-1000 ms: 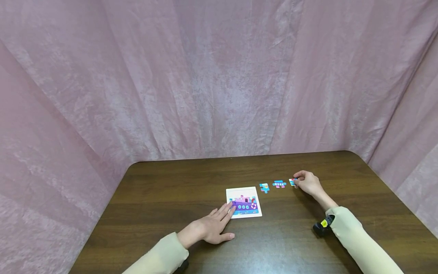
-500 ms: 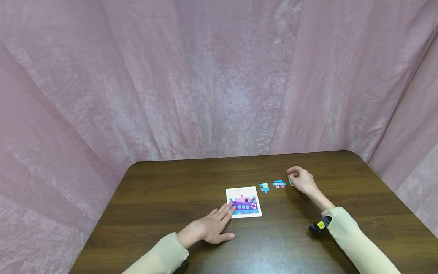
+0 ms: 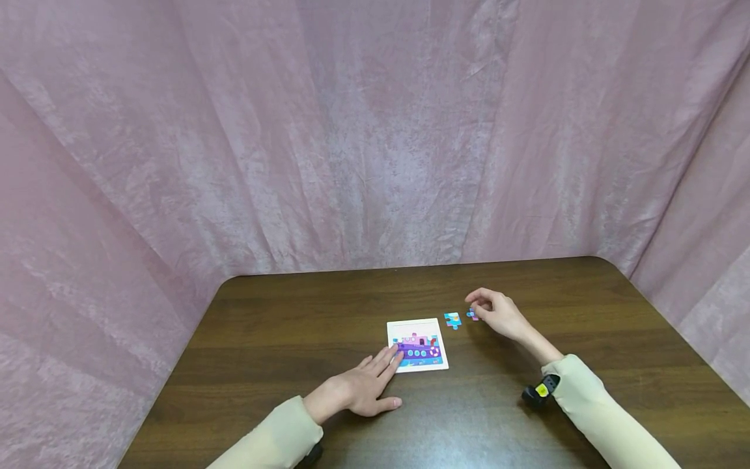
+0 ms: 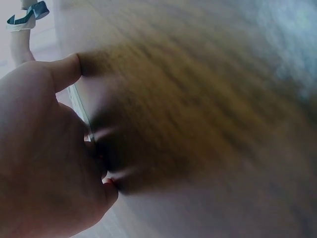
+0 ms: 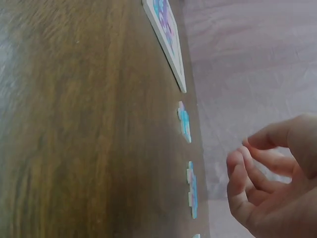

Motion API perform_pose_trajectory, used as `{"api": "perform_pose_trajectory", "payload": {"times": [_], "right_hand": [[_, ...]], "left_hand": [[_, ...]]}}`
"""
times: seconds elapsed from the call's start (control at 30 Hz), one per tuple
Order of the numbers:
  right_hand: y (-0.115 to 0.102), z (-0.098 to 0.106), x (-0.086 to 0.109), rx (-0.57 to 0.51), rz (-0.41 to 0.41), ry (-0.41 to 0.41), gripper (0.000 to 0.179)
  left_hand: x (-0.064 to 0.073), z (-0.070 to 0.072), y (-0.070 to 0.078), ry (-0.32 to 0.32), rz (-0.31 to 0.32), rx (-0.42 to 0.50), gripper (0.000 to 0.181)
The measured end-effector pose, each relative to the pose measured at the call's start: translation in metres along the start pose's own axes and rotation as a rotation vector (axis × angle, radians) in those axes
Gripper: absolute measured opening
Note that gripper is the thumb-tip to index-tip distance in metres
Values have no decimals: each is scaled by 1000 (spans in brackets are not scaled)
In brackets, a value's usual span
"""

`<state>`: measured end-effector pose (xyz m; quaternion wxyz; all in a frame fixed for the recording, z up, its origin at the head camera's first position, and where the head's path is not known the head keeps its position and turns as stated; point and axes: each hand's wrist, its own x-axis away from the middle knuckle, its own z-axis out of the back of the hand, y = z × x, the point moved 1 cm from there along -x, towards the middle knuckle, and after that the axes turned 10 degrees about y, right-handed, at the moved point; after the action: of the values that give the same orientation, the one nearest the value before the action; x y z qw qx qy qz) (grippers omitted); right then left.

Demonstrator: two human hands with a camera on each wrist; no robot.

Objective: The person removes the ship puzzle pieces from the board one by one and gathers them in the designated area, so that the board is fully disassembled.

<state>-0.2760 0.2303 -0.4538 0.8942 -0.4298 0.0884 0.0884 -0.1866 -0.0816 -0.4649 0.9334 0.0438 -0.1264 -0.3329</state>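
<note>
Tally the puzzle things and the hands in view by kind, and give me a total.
Puzzle board: 1
Loose puzzle pieces: 3 (one just a sliver at the right wrist view's edge)
Left hand and right hand: 2
Total: 6

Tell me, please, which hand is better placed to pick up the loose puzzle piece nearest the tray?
Probably the right hand: it seems empty and hovers near that piece, while the left hand rests on the tray.

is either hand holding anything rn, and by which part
Nothing is held: the right hand is empty, near the puzzle pieces; the left hand only rests on the puzzle board.
</note>
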Motion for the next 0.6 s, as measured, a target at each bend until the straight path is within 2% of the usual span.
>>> {"api": "perform_pose_trajectory", "payload": {"times": [0.23, 0.43, 0.6], "right_hand": [[-4, -5, 1, -4, 81, -78, 18], [-6, -15, 5, 11, 187, -191, 12], [-11, -23, 8, 28, 227, -251, 11]], "left_hand": [[0, 0, -1, 4, -1, -4, 82], [0, 1, 0, 0, 1, 0, 82], [-1, 3, 2, -6, 8, -4, 82]]}}
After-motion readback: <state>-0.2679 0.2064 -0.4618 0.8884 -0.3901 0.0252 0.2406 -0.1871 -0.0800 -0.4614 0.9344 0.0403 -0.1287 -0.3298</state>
